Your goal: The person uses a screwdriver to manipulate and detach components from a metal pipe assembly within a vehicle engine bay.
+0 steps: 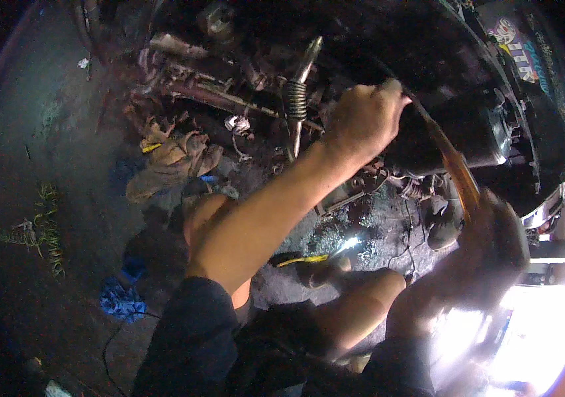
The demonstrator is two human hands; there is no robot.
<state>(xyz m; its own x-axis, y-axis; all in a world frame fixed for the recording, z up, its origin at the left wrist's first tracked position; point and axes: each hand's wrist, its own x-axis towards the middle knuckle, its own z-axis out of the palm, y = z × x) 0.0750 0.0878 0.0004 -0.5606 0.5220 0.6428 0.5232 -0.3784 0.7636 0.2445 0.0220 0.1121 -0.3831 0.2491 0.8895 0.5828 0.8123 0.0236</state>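
My left hand (365,122) is closed at the dark vehicle underside (428,53), around something small and metallic that I cannot make out clearly. My right hand (487,238), blurred, grips a long tool (458,169) with an amber-brown lower part, whose narrow upper end reaches toward my left fingers; whether it touches them I cannot tell. Left of my left hand stands a steel rod with a coil spring (295,99) among greasy linkages. Beside the tool is a black cylinder (474,132).
Brown rags (173,159) lie by the machinery. On the dark floor (57,132) are a crumpled blue cloth (120,301), a coiled yellow-green hose (47,225), a yellow-handled item (302,258) and cables. My bent legs fill the lower middle; a glaring light (540,331) is at lower right.
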